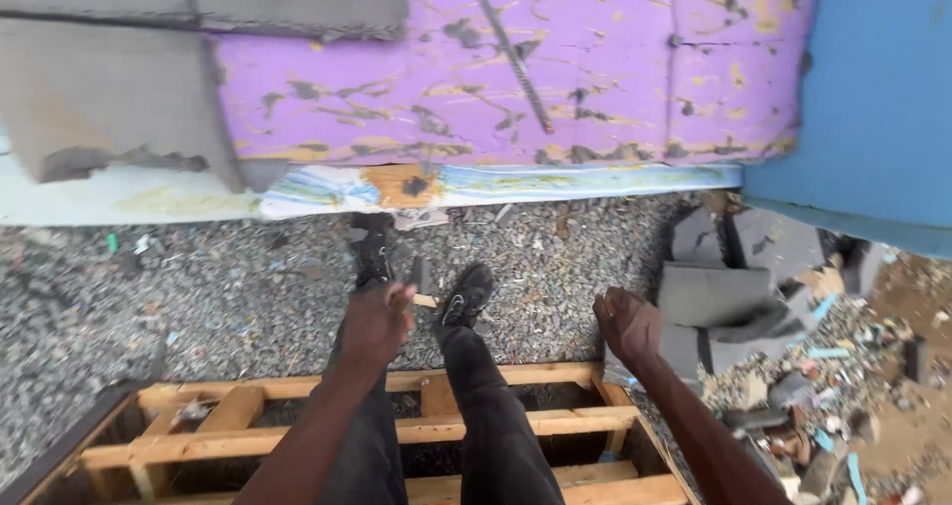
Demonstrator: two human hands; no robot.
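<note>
We note the left hand [377,318] closed on a small stick [424,301], right hand [627,324] loosely curled, empty. Gaps in the wooden pallet [476,428] risk trapping a foot.

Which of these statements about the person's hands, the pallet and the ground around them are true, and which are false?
1. The left hand is closed around a small pale object. True.
2. The right hand holds a hammer. False: it holds nothing.
3. A wooden pallet lies below the person's legs. True.
4. The ground ahead is covered in grass. False: it is gravel.
5. Grey foam blocks are piled to the right. True.
6. The big slab ahead is green. False: it is purple, with worn patches.
</note>
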